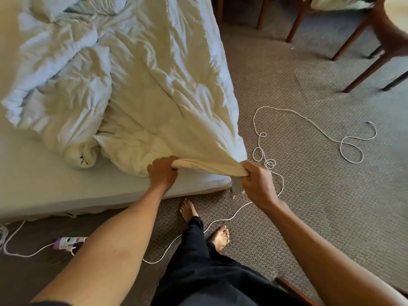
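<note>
Here, the left hand [163, 173] and right hand [257, 183] both grip the duvet's [154, 89] bunched edge

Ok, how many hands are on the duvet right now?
2. The left hand grips the duvet hem over the mattress edge; the right hand grips its corner, past the mattress, above the carpet. Neither is hidden.

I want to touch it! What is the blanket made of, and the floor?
The blanket looks like soft matte padded cloth, maybe cotton: it puffs and creases where the left hand and right hand grip it. The floor looks like woven carpet, showing tiny loops.
</note>
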Motion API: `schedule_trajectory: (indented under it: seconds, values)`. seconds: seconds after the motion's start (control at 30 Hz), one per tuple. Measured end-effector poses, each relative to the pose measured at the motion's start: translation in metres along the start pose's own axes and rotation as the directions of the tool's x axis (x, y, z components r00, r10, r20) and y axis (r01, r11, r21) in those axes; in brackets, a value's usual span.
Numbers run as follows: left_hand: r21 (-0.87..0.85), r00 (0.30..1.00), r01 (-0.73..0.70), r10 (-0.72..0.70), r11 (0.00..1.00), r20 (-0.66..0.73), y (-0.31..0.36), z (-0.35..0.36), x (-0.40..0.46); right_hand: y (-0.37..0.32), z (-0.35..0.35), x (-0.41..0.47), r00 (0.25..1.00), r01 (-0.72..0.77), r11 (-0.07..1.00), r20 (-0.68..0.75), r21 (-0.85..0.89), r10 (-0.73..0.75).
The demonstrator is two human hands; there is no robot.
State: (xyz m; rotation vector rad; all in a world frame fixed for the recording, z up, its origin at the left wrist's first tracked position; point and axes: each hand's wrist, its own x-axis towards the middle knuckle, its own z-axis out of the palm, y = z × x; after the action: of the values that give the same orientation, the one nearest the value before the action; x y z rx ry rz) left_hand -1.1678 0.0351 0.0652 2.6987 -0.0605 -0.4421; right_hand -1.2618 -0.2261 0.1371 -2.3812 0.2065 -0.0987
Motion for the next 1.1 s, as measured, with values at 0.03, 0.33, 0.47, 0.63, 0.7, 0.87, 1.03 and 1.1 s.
schedule_trajectory:
  seconds: [0.03,0.33,0.47,0.63,0.7,0.87,1.03,1.1]
  values:
    - [-0.095,1.0,-0.004,0.002,0.996,-0.023,-0.002,-0.005,0.001,0.001,-0.008,0.001,1.0,0.007,0.998,-0.005,-0.055,-0.007]
    - [0.001,0.959,-0.271,0.27,0.963,-0.091,0.004,-0.041,-0.011,0.023,-0.044,0.026,0.911,0.134,0.924,-0.323,-0.358,-0.258]
    - [0.175,0.986,-0.16,0.149,0.972,0.077,0.007,-0.026,-0.024,0.059,0.003,-0.018,0.931,-0.179,0.89,0.22,-0.42,0.291]
    - [0.527,0.912,-0.365,0.181,0.768,0.368,0.011,-0.025,-0.031,0.058,0.037,-0.053,0.762,-0.235,0.896,0.5,-0.378,0.411]
    - [0.531,0.894,-0.387,0.166,0.754,0.416,0.011,-0.023,-0.033,0.041,0.047,-0.048,0.76,-0.185,0.918,0.541,-0.352,0.361]
    - [0.471,0.922,-0.306,0.136,0.827,0.362,0.02,-0.024,-0.035,-0.009,0.078,-0.016,0.811,-0.026,0.961,0.556,-0.276,0.182]
    - [0.185,0.942,-0.26,0.206,0.948,0.266,0.011,-0.037,-0.021,-0.057,0.117,0.015,0.834,0.029,0.926,0.52,-0.376,0.185]
    - [0.121,0.933,-0.303,0.269,0.945,0.238,0.01,-0.044,-0.017,-0.071,0.129,0.031,0.846,-0.006,0.926,0.491,-0.378,0.206]
